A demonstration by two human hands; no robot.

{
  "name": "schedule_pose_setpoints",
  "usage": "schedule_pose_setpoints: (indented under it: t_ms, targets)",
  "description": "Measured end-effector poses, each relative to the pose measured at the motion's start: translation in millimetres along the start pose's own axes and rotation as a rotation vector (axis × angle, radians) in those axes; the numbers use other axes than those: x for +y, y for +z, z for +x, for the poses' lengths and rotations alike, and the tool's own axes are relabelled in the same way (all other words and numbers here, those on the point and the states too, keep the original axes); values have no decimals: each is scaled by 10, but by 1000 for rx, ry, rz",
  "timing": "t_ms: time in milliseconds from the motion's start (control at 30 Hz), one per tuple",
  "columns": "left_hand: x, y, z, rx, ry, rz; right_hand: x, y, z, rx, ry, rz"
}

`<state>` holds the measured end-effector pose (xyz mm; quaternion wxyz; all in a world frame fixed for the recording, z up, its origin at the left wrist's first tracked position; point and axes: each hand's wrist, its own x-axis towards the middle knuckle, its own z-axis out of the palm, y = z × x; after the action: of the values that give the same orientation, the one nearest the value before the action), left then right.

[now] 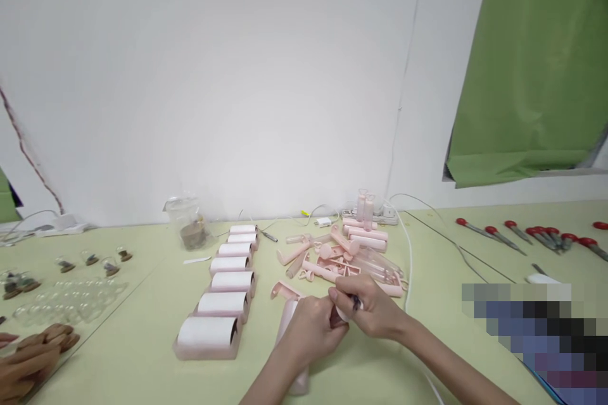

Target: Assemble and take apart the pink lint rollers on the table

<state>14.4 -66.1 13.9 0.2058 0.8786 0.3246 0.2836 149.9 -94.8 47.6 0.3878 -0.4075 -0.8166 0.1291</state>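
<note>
My left hand [316,329] and my right hand [373,307] meet over the front of the table, both closed around a small pale piece [344,313]. A dark bit shows by the fingers of my right hand; the fingers hide most of the piece, so its kind cannot be told. Under my left wrist lies a long pale pink plastic case [299,383], partly covered by the forearm. Just beyond my hands is a heap of pink plastic parts [327,269] with clear tubes [375,262] among them.
Left of my hands runs a row of pink holders with white curved tops [209,332]. A plastic bag [192,231] stands behind. White cables [409,253] cross the table on the right, near red-handled tools [506,240]. Another person's hand [7,338] shows far left beside glass domes [111,264].
</note>
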Motion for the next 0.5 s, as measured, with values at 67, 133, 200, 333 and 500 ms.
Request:
schedule_pose_setpoints:
  t_ms: [67, 133, 200, 333, 500]
  targets:
    - [7, -6, 5, 21, -25, -67, -15, -9, 44, -21, -16, 28]
    - [24, -14, -1, 11, -38, -145, -16, -38, 95, -27, 41, 81]
    - [48, -26, -13, -33, -15, -234, 12, -107, 171, 15, 157, 125]
    - [69, -82, 1, 78, -102, -470, 210, -324, 442, 147, 322, 54]
    - [-6, -169, 49, 283, -183, -653, 664, -430, 730, 119, 476, -206]
